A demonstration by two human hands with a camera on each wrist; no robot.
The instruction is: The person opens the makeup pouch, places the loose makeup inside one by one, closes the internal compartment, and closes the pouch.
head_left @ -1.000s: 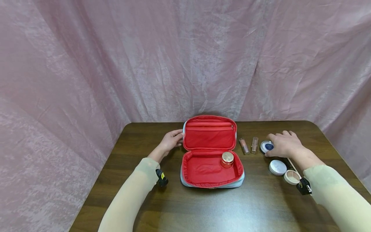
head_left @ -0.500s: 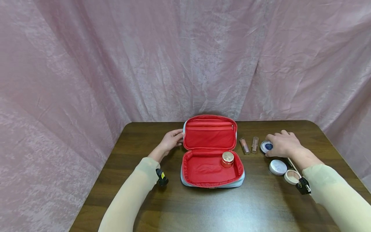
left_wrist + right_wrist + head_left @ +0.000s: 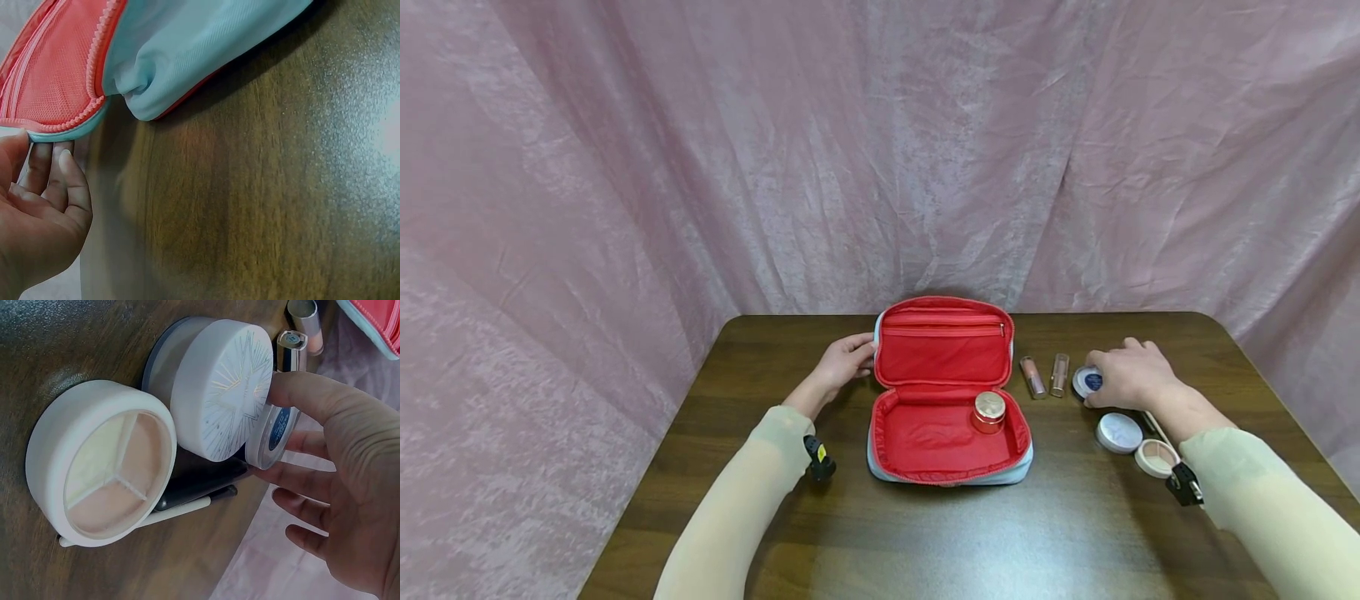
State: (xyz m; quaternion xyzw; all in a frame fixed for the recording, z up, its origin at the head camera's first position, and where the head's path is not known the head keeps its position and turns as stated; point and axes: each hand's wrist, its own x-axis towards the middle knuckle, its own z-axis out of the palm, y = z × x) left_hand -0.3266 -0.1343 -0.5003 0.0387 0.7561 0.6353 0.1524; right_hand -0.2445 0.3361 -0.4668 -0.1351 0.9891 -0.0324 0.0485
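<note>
Slippage could drop the blue-labelled compact [image 3: 277, 434] at scene right, since my right hand [image 3: 356, 469] pinches only its smooth-looking rim, or lifting low could knock the nearer starburst-lidded powder jar [image 3: 222, 387], while my left hand [image 3: 842, 362] grips the cosmetic bag [image 3: 917, 442] by its lid [image 3: 943, 358].

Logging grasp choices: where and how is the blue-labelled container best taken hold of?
Likely by opposite sides of its rim, from above: the blue-labelled container is squat and lies label up, with a slim tube to its left and the white jar on its near side.
</note>
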